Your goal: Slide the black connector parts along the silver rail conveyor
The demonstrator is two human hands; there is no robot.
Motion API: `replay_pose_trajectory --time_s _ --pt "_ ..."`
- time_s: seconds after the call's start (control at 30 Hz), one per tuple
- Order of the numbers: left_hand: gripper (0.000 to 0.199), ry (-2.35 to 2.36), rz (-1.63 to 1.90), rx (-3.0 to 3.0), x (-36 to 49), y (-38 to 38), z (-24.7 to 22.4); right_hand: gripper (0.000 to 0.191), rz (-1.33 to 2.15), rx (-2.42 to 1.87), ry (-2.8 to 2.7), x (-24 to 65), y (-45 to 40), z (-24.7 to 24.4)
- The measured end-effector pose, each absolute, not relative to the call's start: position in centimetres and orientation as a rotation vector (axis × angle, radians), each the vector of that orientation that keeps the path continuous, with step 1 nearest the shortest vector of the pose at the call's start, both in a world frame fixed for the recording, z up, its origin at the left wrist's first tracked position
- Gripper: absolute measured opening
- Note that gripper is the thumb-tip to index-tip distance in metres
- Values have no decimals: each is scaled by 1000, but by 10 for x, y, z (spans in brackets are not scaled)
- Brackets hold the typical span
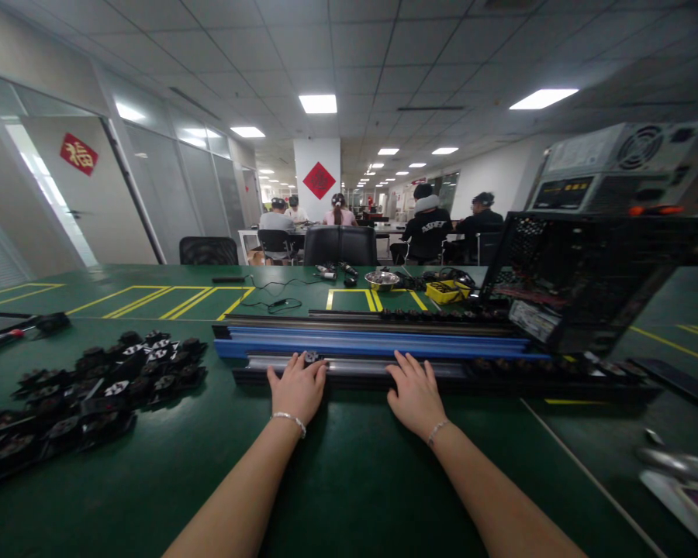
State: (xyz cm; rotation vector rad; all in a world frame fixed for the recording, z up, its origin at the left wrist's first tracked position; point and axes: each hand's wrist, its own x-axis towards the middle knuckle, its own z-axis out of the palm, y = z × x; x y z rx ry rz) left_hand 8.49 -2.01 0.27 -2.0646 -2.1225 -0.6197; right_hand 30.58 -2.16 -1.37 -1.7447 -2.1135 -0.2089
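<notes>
A long black rail [354, 370] with a shiny channel lies across the green table in front of me. My left hand [296, 391] rests on its left part, fingers spread and bent over the edge. At those fingertips sits a small black socket-like module [312, 357] on the channel; the fingers partly cover it. Farther right, my right hand [417, 397] lies on the same rail with its fingers apart and nothing in them. More dark modules [517, 367] line the rail's right part. Directly behind runs a blue rail [372, 341].
Loose black modules [116, 380] are heaped at left. An open computer case [587, 271] carrying a power supply [622, 159] stands at right. Toward the back are a metal bowl [381, 279], a yellow tray [447, 291] and cables. Several people sit beyond the table.
</notes>
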Motion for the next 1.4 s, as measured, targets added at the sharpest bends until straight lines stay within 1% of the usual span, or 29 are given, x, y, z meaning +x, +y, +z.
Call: replay_pose_trajectory --time_s 0.57,0.87,1.17,1.4 --pt "38 -2145 -670 -2030 78 -16 2 40 -230 -1732 -2106 306 -20 -16" --pt "34 -2196 -704 -1988 76 -15 2 42 -204 -1718 -2114 307 -21 -14" --pt "34 -2207 -727 -1944 72 -13 -1 31 -182 -1694 -2113 307 -22 -15" --pt "33 -2231 -744 -1901 71 -14 -2 26 -173 -1703 -2106 306 -21 -13"
